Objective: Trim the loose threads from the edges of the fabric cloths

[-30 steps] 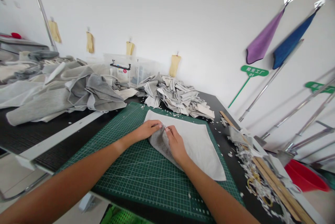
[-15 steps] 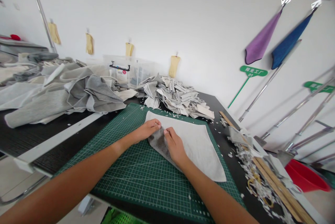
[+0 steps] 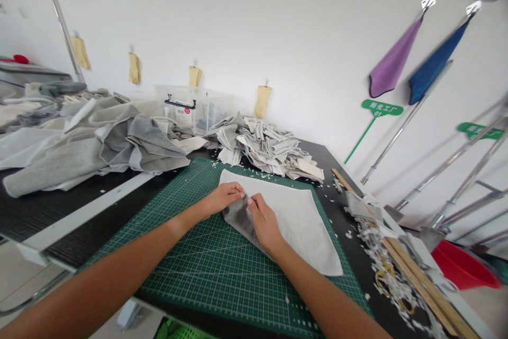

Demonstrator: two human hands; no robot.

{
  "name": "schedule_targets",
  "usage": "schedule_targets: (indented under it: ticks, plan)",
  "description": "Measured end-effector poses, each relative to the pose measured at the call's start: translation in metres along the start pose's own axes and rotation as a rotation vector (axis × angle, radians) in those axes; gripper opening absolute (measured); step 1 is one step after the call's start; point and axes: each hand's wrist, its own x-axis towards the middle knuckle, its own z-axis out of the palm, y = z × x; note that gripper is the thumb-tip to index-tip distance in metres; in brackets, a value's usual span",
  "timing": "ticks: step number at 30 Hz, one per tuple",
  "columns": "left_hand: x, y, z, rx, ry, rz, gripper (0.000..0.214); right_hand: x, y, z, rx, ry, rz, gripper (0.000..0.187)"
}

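A pale grey cloth (image 3: 304, 222) lies on the green cutting mat (image 3: 190, 270), its near left edge lifted so that a darker grey underside shows. At that raised edge my left hand (image 3: 228, 196) pinches the fabric between thumb and fingers. Just right of it, my right hand (image 3: 264, 222) also pinches the edge, its thumb and forefinger close to the left fingertips. A tiny light bit shows between the two hands, too small to name. The far and right parts of the cloth rest flat on the mat.
Grey cloths (image 3: 91, 138) are heaped at the left, and folded ones (image 3: 265, 143) behind the mat, beside a clear plastic bin (image 3: 186, 106). Wooden strips (image 3: 420, 281), white scraps (image 3: 381, 254) and yellow-handled scissors (image 3: 384, 278) lie along the right edge. A red basin (image 3: 464, 265) stands beyond.
Both hands keep their pinch on the cloth's edge and have barely moved. The whole view has shifted slightly.
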Motion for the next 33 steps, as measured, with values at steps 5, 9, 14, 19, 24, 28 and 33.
schedule_targets:
  ticks: [5, 9, 14, 19, 24, 28, 33]
  plan:
    - [-0.001, 0.004, 0.001, -0.002, 0.003, 0.021, 0.029, 0.000, 0.000, 0.000, -0.020, 0.003, -0.003, 0.033]
    - [0.000, 0.002, 0.001, 0.013, 0.011, 0.020, 0.030, 0.000, 0.000, -0.001, -0.046, -0.012, -0.006, 0.034]
    - [0.001, 0.000, 0.002, 0.019, 0.009, -0.022, 0.033, -0.001, 0.000, 0.000, -0.075, -0.018, -0.011, 0.034]
    - [0.000, 0.002, 0.003, 0.023, -0.001, -0.009, 0.032, -0.001, -0.001, -0.001, -0.080, -0.022, -0.021, 0.035]
    - [-0.001, 0.002, 0.003, 0.018, 0.001, -0.011, 0.032, -0.001, 0.000, 0.000, -0.095, -0.019, -0.020, 0.034]
    - [0.000, -0.001, 0.004, 0.027, 0.008, -0.028, 0.032, -0.001, 0.001, 0.000, -0.101, -0.025, -0.031, 0.033]
    - [0.001, -0.007, 0.004, 0.012, 0.014, -0.006, 0.030, -0.001, 0.002, 0.000, -0.096, -0.029, -0.031, 0.033]
